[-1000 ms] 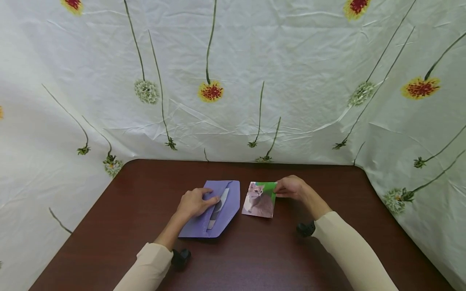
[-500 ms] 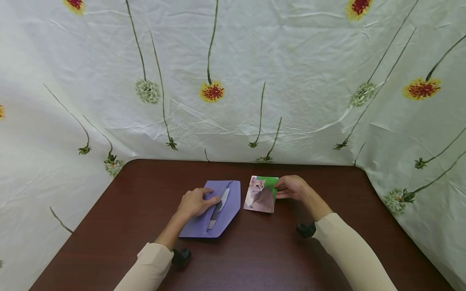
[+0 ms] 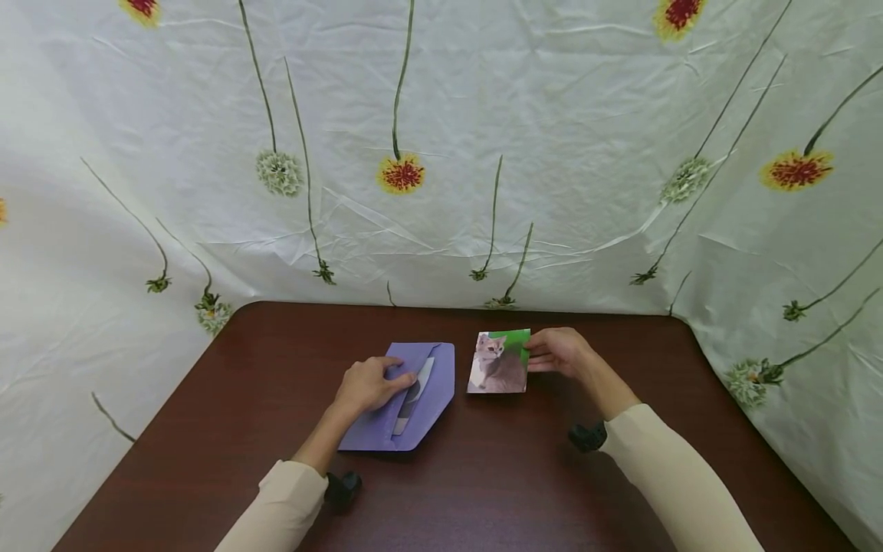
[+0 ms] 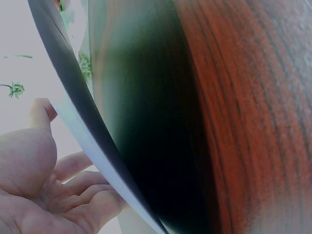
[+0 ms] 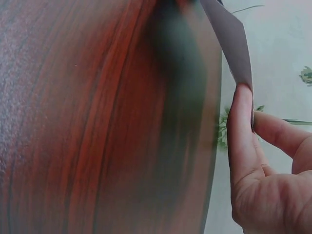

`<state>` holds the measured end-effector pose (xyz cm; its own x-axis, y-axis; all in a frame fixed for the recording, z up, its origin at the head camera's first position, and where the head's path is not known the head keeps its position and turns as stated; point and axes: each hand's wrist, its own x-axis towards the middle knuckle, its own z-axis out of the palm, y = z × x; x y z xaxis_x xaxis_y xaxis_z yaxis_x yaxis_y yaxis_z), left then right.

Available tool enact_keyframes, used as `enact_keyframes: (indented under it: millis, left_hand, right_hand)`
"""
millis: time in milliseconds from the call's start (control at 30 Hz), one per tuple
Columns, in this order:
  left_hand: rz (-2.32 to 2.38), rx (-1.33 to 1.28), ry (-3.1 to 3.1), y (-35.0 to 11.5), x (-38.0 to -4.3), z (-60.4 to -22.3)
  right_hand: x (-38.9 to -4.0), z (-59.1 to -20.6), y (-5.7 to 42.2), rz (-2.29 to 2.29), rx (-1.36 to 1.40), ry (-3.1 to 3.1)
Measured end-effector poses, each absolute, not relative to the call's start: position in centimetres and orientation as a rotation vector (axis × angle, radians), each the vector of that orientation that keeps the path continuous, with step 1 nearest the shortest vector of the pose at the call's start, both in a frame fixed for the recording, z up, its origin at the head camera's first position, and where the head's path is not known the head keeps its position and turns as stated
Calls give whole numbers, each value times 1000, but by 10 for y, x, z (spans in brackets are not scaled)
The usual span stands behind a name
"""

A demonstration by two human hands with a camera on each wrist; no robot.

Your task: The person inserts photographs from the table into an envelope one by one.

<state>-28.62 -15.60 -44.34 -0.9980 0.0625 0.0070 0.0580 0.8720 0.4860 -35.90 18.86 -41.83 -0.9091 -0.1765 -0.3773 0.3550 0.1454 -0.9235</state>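
Observation:
A lavender envelope (image 3: 431,410) lies with its flap unfolded to the right, and a grey-and-white printed paper (image 3: 405,416) shows inside it. My left hand (image 3: 369,386) rests on the envelope's left part, thumb and index finger extended over the top. From the left wrist, the finger ends meet the envelope's upper side. To its right is a small square card with a cat picture (image 3: 500,364), green at one corner. My right hand (image 3: 562,353) pinches the card's right edge. In the right wrist view the card's plain back (image 5: 236,46) shows between thumb and fingers.
Everything is over a dark reddish-brown table (image 3: 469,491) with rounded far corners. A white flower-print cloth (image 3: 455,222) hangs behind it and along both sides. Small black devices (image 3: 341,487) sit at both wrists, by the cream sleeves.
The cat card has moved a little away from me and to the right, and it has turned straighter. My left hand and the envelope keep their place.

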Motion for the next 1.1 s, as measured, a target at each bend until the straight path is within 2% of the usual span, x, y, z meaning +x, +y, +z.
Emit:
enact_keyframes:
  millis: [1100]
  left_hand:
    - [756,111,3031,-155,-286,-441]
  right_hand:
    - [-338,-385,171,-1763,11,2061]
